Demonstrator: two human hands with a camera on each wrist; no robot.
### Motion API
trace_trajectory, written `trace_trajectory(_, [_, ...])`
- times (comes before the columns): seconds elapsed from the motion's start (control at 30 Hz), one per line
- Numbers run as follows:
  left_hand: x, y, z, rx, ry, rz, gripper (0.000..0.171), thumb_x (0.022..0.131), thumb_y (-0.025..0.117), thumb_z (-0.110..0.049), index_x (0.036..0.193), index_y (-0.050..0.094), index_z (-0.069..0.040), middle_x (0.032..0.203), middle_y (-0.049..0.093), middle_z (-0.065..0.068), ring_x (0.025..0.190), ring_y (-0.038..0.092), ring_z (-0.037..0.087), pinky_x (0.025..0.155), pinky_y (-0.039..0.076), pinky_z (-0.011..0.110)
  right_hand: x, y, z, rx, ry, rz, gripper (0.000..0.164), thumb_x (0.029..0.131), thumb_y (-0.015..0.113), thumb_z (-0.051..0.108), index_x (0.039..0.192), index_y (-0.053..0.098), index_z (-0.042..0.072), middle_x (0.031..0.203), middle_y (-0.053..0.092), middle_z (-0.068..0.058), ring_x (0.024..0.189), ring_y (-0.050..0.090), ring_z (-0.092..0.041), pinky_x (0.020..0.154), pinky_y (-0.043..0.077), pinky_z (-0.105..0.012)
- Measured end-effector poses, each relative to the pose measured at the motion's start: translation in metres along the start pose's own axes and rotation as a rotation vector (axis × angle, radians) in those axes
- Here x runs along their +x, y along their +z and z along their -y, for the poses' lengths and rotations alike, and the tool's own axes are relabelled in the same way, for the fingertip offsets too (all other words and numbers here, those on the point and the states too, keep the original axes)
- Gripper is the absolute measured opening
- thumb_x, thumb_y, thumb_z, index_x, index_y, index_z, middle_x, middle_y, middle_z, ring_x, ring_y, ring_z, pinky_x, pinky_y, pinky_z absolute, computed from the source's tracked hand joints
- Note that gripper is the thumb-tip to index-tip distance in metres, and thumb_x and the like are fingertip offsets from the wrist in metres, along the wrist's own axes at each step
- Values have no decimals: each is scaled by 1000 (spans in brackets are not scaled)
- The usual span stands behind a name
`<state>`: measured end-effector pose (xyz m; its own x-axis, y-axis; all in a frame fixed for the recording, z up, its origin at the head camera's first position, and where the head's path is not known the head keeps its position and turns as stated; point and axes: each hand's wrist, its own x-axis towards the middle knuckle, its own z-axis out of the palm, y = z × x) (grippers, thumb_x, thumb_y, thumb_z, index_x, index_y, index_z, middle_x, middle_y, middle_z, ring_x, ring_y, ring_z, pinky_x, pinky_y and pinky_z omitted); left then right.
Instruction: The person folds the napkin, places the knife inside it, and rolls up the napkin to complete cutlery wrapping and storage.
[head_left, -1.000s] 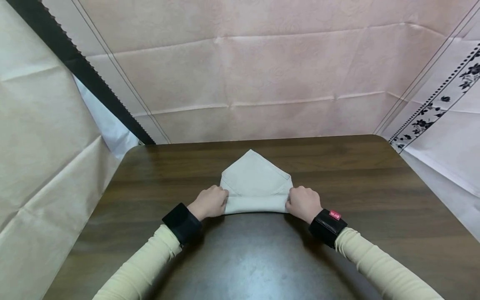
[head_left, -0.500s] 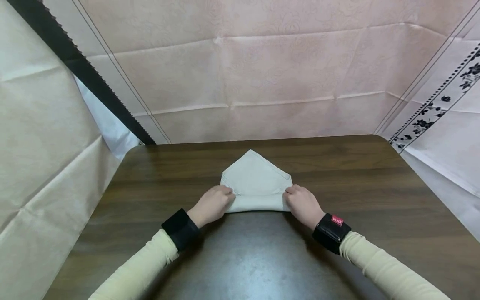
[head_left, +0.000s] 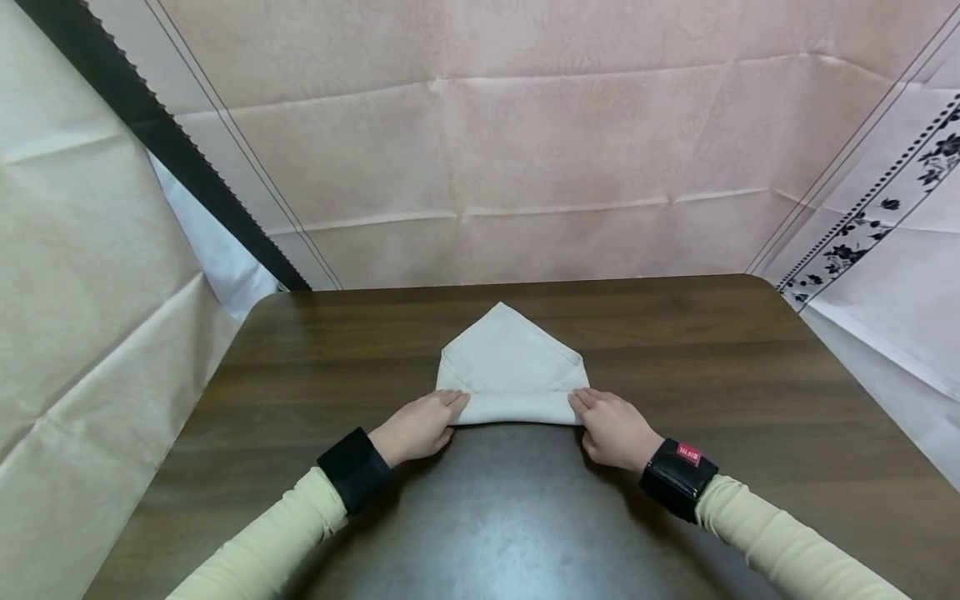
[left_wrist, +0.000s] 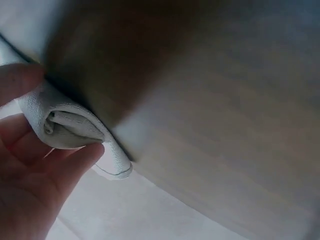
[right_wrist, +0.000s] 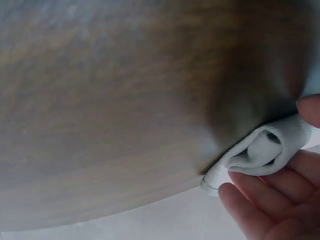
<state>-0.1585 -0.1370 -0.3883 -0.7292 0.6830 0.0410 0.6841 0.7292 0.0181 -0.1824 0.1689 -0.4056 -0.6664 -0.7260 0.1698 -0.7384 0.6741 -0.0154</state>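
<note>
A pale cloth [head_left: 513, 358] with stitched hems lies on the table, its far end a flat point and its near edge rolled into a thick tube. My left hand [head_left: 420, 425] holds the left end of that roll, fingers over the top and thumb on the near side. The right hand [head_left: 617, 428] holds the opposite end the same way. Both wrist views look into the coiled ends: the left end of the cloth [left_wrist: 75, 122] sits between thumb and fingers, and so does the right end of the cloth [right_wrist: 262, 150].
The dark wooden table [head_left: 337, 342] has rounded far corners. Behind it hangs a creased pinkish sheet [head_left: 562, 150], with a pale sheet [head_left: 97, 333] on the left and a flower-bordered one [head_left: 900, 325] on the right. Black bands circle both wrists.
Both hands have shifted from the sides of the roll, fingers now straighter and laid over its top. The roll stays at nearly the same place on the table.
</note>
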Motion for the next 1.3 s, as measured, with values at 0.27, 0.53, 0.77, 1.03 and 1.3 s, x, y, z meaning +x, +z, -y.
trace_trajectory(0.27, [-2,3,1,79,43,-97,36,77,60,8,112,59,2,87,50,12,76,48,21,67,43,26,3,2,1,-35,-76,-68,30,66,64,2,95,61,-5,88,62,-13,87,57,-26,79,46,-38])
trace_trajectory(0.53, [-8,-4,9,-287,-51,2,35,78,55,8,111,60,1,96,59,11,75,53,17,68,45,29,-4,-7,1,208,6,-16,26,70,60,3,96,64,0,91,65,-8,79,57,-19,70,47,-35])
trace_trajectory(0.77, [-10,-6,29,-588,-139,9,24,83,51,4,105,60,-2,91,61,5,72,52,11,68,42,26,-1,-8,-15,486,108,25,22,80,52,1,100,63,3,83,59,0,67,48,-9,63,41,-28])
trace_trajectory(1.03, [-11,-10,35,-657,-245,6,25,89,47,0,112,57,1,83,58,6,59,47,10,61,41,27,6,-12,-21,628,251,-34,17,82,53,3,98,60,-1,85,61,-6,73,53,-16,65,43,-30])
trace_trajectory(1.3, [-2,-4,39,-580,-327,-36,25,91,48,-5,113,52,6,102,60,17,78,52,18,73,42,32,10,-12,-17,569,415,-55,19,82,55,9,98,59,-2,71,55,-4,62,48,-16,58,40,-30])
